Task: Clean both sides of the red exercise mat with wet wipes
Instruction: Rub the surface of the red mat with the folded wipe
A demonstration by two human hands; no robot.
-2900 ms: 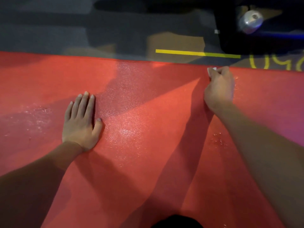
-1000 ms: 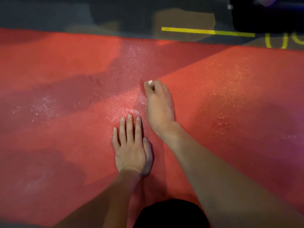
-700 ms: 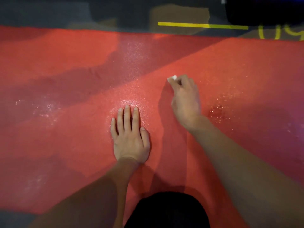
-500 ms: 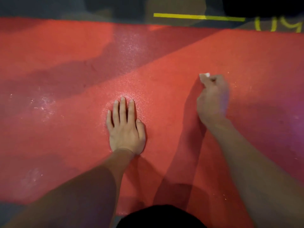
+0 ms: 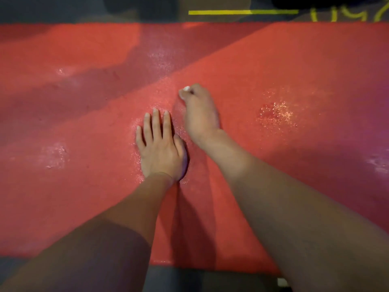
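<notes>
The red exercise mat lies flat across the floor and fills most of the view, with shiny wet patches on it. My left hand rests flat on the mat near the middle, fingers straight and pointing away from me. Just to its right, my right hand is curled round a small white wet wipe and presses it onto the mat. Only a tip of the wipe shows past my fingers.
Dark grey floor runs beyond the mat's far edge, with a yellow line and yellow markings at the top right. A strip of floor shows at the mat's near edge.
My right hand with the wipe has swept back left across the mat and now sits beside my left hand. My left hand stays flat in place.
</notes>
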